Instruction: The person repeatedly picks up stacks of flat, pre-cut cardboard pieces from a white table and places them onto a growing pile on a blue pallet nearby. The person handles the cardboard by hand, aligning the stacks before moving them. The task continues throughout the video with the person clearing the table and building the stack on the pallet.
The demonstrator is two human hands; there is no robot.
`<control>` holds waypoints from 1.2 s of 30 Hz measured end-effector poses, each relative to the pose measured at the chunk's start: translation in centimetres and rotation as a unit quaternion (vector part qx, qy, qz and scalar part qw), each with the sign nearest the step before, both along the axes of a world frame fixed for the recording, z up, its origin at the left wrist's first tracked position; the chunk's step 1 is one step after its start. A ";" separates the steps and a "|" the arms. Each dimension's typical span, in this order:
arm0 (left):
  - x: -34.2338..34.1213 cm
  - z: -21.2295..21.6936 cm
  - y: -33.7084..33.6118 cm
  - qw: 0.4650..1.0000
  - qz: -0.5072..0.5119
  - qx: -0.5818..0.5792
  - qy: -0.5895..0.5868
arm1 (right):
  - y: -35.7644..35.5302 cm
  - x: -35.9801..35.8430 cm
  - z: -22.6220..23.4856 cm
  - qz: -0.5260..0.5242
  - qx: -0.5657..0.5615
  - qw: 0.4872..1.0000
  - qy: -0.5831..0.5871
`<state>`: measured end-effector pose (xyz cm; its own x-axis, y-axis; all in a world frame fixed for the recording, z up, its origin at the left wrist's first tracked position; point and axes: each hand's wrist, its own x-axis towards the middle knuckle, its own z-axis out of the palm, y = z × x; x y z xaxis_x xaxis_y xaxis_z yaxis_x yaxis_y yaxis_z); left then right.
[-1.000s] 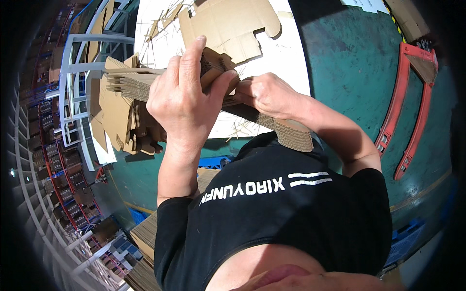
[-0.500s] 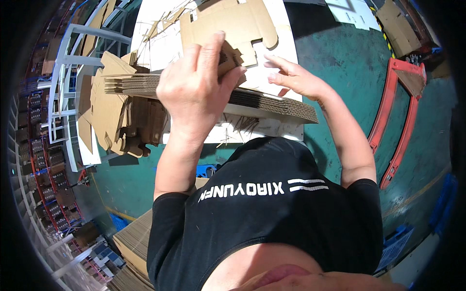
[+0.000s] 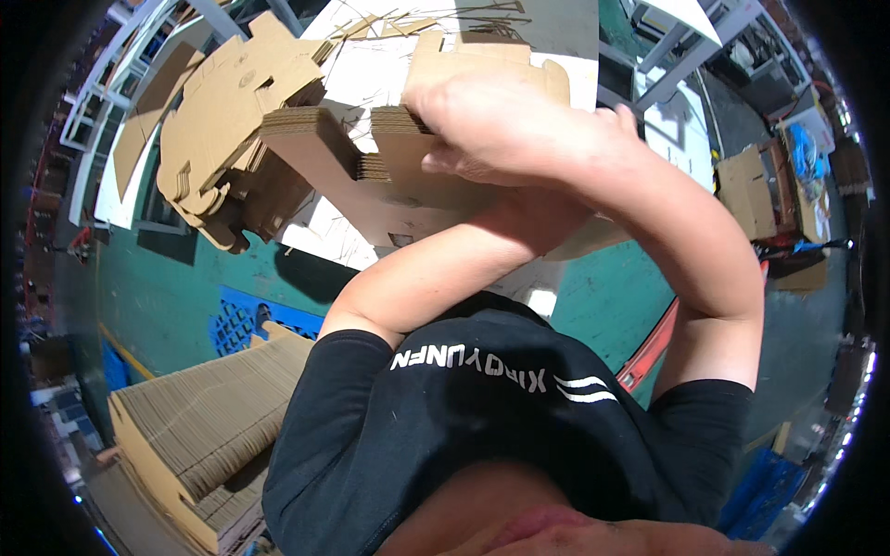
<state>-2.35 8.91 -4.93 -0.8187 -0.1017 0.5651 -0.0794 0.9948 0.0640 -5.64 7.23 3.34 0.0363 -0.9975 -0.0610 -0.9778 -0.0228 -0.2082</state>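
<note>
Head-worn fisheye, steeply downward, close

Stacked flat cardboard (image 3: 199,435) on blue pallet (image 3: 243,320) (lower left); green floor (image 3: 158,287); red frame (image 3: 649,347).

Looked like a packaging workshop or factory floor. Green painted floor (image 3: 185,278), die-cut cardboard blanks (image 3: 232,130) heaped on a white worktable (image 3: 556,37), a tall stack of flat cardboard sheets (image 3: 195,426) beside a blue plastic pallet (image 3: 236,320). White metal racking (image 3: 102,102) at left, cardboard boxes (image 3: 746,190) at right.
</note>
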 end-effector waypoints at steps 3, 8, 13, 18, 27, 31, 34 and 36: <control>0.3 -0.4 -1.9 0.984 -0.077 -0.112 0.111 | -1.2 -0.1 -1.4 -0.012 -0.056 0.998 -0.012; 13.3 -6.4 -6.7 0.943 -0.080 -0.015 0.323 | 0.5 -2.6 -0.1 0.063 -0.055 0.996 -0.021; 19.6 -6.0 -14.6 0.778 0.009 0.606 0.164 | 1.0 -0.5 -0.6 0.078 -0.119 0.985 0.096; 19.1 -6.5 -12.7 0.850 -0.043 0.502 0.155 | 1.0 0.9 -3.8 -0.046 -0.239 0.958 0.154; 18.7 -8.3 -12.3 0.705 -0.327 0.629 0.000 | 2.5 1.2 -5.4 -0.160 -0.359 0.899 0.192; 14.0 -8.9 -11.4 0.522 -0.153 0.837 -0.054 | 2.6 1.7 -5.3 -0.147 -0.384 0.892 0.188; 11.5 -9.3 -10.8 0.688 -0.137 0.710 -0.058 | 2.4 1.9 -5.7 -0.130 -0.410 0.887 0.168; 10.5 -9.2 -10.8 0.670 -0.138 0.727 -0.053 | 2.4 1.9 -5.6 -0.135 -0.406 0.889 0.162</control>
